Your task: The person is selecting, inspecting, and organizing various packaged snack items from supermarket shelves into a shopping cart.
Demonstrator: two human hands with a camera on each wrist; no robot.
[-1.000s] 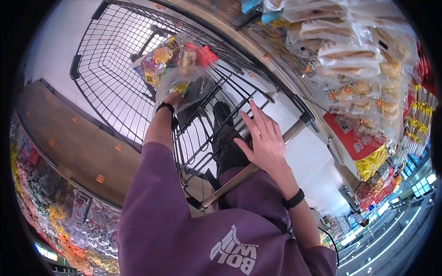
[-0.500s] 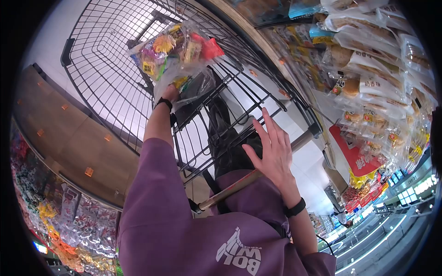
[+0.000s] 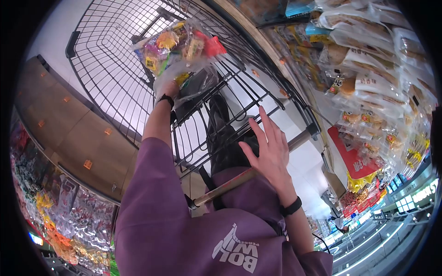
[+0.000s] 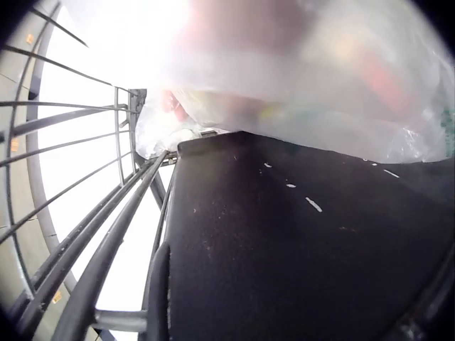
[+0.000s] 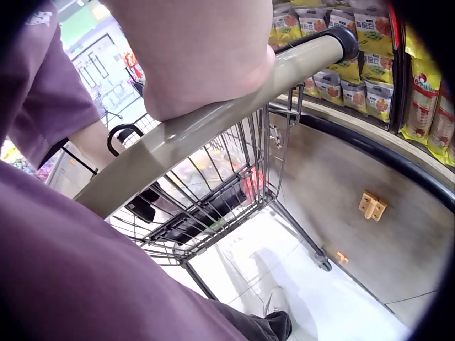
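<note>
A clear plastic bag of several colourful snack packets lies inside the wire shopping cart. My left hand reaches into the cart and grips the bag near its gathered end; the plastic partly hides the fingers. In the left wrist view the bag is blurred, above a black panel of the cart. My right hand is at the cart's handle bar, fingers extended. The right wrist view shows its heel resting on top of the bar.
Packaged breads hang over the shelf edge to the right, with a red sign below. A brown display base runs along the left, with wrapped goods behind. Yellow snack packs line a shelf in the right wrist view.
The head view has shifted, and the breads at the right appear larger and nearer. My left hand still holds the bag, which sits slightly higher in view. The right hand stays at the handle.
</note>
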